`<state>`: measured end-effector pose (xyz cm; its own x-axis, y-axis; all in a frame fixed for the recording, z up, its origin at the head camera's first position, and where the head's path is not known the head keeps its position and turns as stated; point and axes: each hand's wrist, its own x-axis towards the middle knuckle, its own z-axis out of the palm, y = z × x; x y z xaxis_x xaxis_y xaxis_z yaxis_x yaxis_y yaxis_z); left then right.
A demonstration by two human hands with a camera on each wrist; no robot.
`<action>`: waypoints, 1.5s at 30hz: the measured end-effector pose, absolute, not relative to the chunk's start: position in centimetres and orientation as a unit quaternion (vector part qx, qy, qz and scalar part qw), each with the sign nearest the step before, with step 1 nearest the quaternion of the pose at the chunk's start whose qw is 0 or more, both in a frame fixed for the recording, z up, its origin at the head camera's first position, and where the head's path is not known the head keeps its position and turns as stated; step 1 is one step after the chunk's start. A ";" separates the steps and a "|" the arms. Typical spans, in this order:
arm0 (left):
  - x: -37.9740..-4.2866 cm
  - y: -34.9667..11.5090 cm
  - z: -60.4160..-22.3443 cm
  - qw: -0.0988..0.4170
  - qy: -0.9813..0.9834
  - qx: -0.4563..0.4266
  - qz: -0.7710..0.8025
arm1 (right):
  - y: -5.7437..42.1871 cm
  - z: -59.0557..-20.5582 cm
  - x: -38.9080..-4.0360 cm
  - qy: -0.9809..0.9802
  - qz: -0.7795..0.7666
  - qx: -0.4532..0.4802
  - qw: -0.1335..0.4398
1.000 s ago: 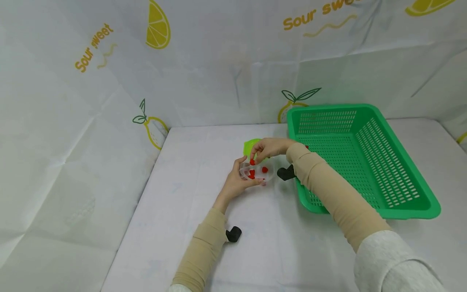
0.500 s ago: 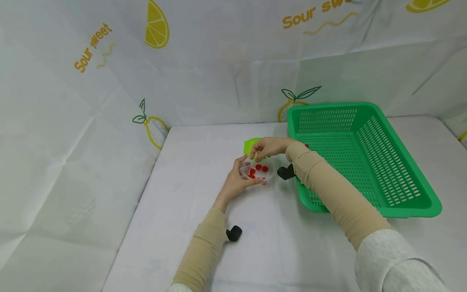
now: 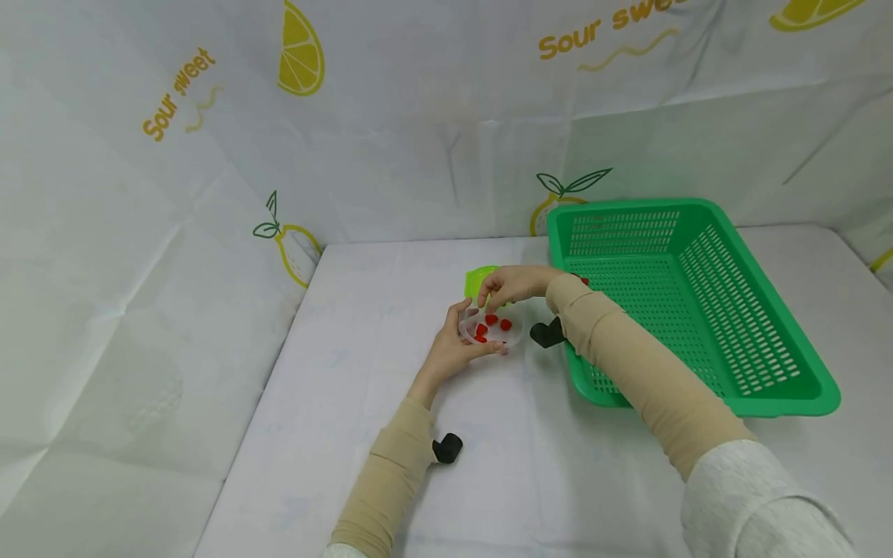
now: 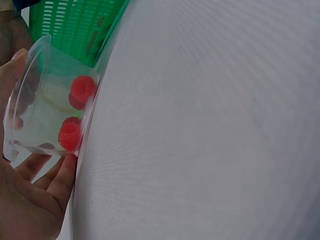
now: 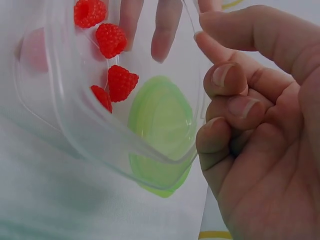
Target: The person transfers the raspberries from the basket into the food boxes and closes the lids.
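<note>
My left hand (image 3: 446,353) grips a clear plastic container (image 3: 512,333) by its side, thumb at the near rim. Several red raspberries (image 5: 122,82) lie in it; through the container's wall the left wrist view shows raspberries (image 4: 82,89) at its bottom. Over the far side of the opening hovers my right hand (image 3: 512,284). Its fingers (image 5: 225,77) are loosely bent, thumb and index close together, with no berry visible between them. A yellow-green lid (image 3: 477,280) lies behind the container, partly covered by the right hand in the head view.
A green perforated basket (image 3: 767,310) stands to the right, under the right forearm. Something small and red (image 3: 584,281) shows at its near left, mostly hidden by the wrist. A white cloth (image 3: 335,325) covers the table, with a lemon-printed sheet (image 3: 391,139) behind.
The right hand has let go of a raspberry, which now lies in the container with the others. The hand stays over the opening; the left hand has kept its grip.
</note>
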<state>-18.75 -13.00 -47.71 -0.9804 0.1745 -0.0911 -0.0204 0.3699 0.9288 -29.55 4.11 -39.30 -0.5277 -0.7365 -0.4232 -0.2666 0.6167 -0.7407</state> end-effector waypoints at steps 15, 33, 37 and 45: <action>-18.8 -13.0 -48.0 0.084 0.826 0.059 0.554 | 4.3 -38.5 -28.9 0.836 -0.294 -0.339 0.315; -18.8 -12.9 -48.0 0.083 0.826 0.051 0.556 | 6.2 -35.2 -27.9 0.825 -0.346 -0.353 0.274; -18.8 -12.8 -48.0 0.085 0.827 0.046 0.554 | 7.4 -34.3 -27.3 0.828 -0.360 -0.334 0.270; -18.6 -12.7 -47.8 0.086 0.832 0.039 0.547 | 10.2 -33.7 -26.8 0.831 -0.390 -0.313 0.245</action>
<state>-18.62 -12.71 -47.80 -0.9822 0.1585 -0.1007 -0.0296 0.3988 0.9165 -26.80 10.17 -33.70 -0.6846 -0.7104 -0.1632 -0.3290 0.5009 -0.8005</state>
